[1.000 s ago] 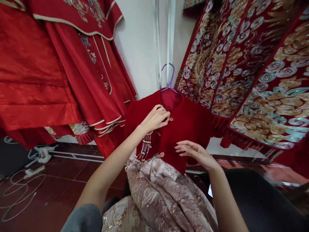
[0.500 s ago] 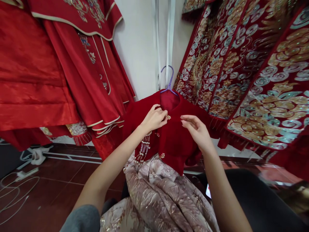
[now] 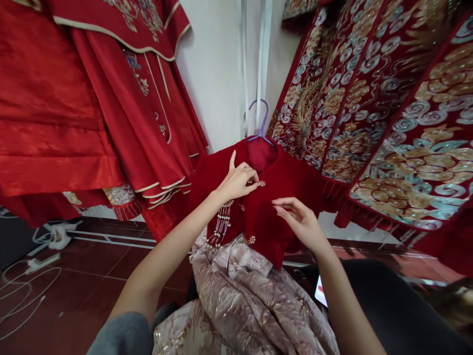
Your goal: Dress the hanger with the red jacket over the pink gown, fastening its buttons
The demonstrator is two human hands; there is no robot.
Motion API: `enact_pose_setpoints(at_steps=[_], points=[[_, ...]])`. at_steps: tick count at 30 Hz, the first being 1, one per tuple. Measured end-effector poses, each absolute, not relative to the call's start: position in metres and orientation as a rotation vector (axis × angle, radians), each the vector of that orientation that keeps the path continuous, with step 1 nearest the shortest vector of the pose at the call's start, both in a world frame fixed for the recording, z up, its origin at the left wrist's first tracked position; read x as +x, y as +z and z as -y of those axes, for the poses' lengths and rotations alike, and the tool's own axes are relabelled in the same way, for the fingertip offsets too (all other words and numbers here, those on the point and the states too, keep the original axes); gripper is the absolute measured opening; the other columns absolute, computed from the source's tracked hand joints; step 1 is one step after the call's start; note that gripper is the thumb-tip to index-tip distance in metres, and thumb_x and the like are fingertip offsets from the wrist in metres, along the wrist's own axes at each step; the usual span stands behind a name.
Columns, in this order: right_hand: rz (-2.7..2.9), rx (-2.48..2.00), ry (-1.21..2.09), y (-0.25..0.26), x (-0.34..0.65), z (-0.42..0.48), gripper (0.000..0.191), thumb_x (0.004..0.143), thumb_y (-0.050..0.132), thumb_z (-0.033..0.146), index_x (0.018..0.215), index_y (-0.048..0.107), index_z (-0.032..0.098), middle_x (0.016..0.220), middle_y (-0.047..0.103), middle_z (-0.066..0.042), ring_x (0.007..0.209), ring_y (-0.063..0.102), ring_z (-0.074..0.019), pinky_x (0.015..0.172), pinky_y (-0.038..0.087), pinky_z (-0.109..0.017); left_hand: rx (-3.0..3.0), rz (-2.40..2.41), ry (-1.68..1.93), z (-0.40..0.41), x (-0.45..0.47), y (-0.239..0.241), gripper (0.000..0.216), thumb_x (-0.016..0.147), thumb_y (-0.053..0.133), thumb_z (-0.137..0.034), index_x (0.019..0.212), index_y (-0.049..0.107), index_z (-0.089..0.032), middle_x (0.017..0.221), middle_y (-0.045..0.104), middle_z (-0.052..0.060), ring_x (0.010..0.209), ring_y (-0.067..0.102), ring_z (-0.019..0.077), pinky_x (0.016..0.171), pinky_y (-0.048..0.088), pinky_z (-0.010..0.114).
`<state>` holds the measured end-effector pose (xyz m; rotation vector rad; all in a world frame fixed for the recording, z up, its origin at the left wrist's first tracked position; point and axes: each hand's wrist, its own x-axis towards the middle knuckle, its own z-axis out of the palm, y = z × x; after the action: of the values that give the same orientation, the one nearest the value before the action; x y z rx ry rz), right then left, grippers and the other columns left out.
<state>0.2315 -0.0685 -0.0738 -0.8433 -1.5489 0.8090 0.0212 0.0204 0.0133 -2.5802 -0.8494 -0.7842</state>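
A red velvet jacket point(image 3: 295, 175) hangs in front of me on a purple hanger point(image 3: 263, 118). Near its neckline my left hand point(image 3: 240, 183) pinches a flower-shaped jewelled button point(image 3: 261, 183) between thumb and fingers, the index finger raised. To the right, just off the velvet, my right hand point(image 3: 300, 219) has thumb and fingertips drawn together; anything thin between them is too small to make out. Lower on the front sits another jewelled button point(image 3: 252, 240). A beaded tassel point(image 3: 221, 222) dangles below my left wrist. Pale shiny brocade fabric point(image 3: 244, 296) spreads beneath the jacket.
Red garments point(image 3: 136, 108) hang on the left, and heavily embroidered red ones point(image 3: 414, 128) on the right. A white rail point(image 3: 262, 59) rises behind the hanger. A phone point(image 3: 320, 292) lies by a black seat point(image 3: 388, 305). White cables point(image 3: 44, 286) lie on the floor.
My right hand has moved slightly down and left, away from the upper chest. My left hand's index finger has lifted, and the jewelled button sits at its thumb tip.
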Motion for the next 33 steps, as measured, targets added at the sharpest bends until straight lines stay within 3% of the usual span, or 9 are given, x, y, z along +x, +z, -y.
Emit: enact_pose_setpoints(at_steps=[11, 25, 29, 31, 33], points=[[1.588, -0.895, 0.971, -0.078, 0.237, 0.083, 0.022, 0.087, 0.062, 0.041, 0.097, 0.064, 0.021, 0.098, 0.069, -0.006, 0.085, 0.066, -0.0167, 0.080, 0.056, -0.033, -2.512, 0.800, -0.668, -0.023, 0.021, 0.017, 0.015, 0.085, 0.052, -0.026, 0.085, 0.066, -0.020, 0.078, 0.065, 0.000, 0.089, 0.057, 0.0200, 0.115, -0.006, 0.064], [1.622, -0.923, 0.935, -0.086, 0.246, 0.077, 0.022, 0.088, 0.059, 0.042, 0.098, 0.063, 0.022, 0.097, 0.069, -0.006, 0.089, 0.067, -0.0193, 0.084, 0.055, -0.038, -2.407, 0.694, -0.523, -0.019, 0.027, 0.021, 0.026, 0.092, 0.039, -0.022, 0.089, 0.065, -0.019, 0.068, 0.063, 0.000, 0.073, 0.063, 0.0157, 0.120, 0.003, 0.058], [1.576, -1.039, 0.558, -0.086, 0.243, 0.066, 0.030, 0.087, 0.058, 0.041, 0.111, 0.060, 0.023, 0.115, 0.061, -0.010, 0.106, 0.060, -0.0237, 0.093, 0.050, -0.044, -2.318, 0.808, -0.510, -0.017, 0.025, 0.016, 0.031, 0.093, 0.039, -0.028, 0.095, 0.066, -0.015, 0.065, 0.065, 0.002, 0.072, 0.064, 0.0189, 0.120, 0.002, 0.060], [1.473, -1.137, 0.243, -0.080, 0.234, 0.055, 0.042, 0.085, 0.060, 0.041, 0.121, 0.053, 0.021, 0.122, 0.054, -0.014, 0.117, 0.053, -0.0286, 0.101, 0.043, -0.051, -2.225, 0.955, -0.533, -0.017, 0.024, 0.010, 0.033, 0.090, 0.040, -0.024, 0.105, 0.065, -0.008, 0.067, 0.065, 0.006, 0.077, 0.065, 0.0233, 0.118, 0.002, 0.063], [1.387, -1.199, 0.007, -0.071, 0.220, 0.042, 0.058, 0.082, 0.061, 0.042, 0.132, 0.044, 0.018, 0.133, 0.044, -0.019, 0.131, 0.038, -0.0343, 0.107, 0.032, -0.058, -2.125, 1.101, -0.611, -0.016, 0.025, 0.001, 0.041, 0.087, 0.040, -0.013, 0.122, 0.057, -0.001, 0.083, 0.069, 0.013, 0.092, 0.064, 0.0279, 0.117, 0.002, 0.066]])
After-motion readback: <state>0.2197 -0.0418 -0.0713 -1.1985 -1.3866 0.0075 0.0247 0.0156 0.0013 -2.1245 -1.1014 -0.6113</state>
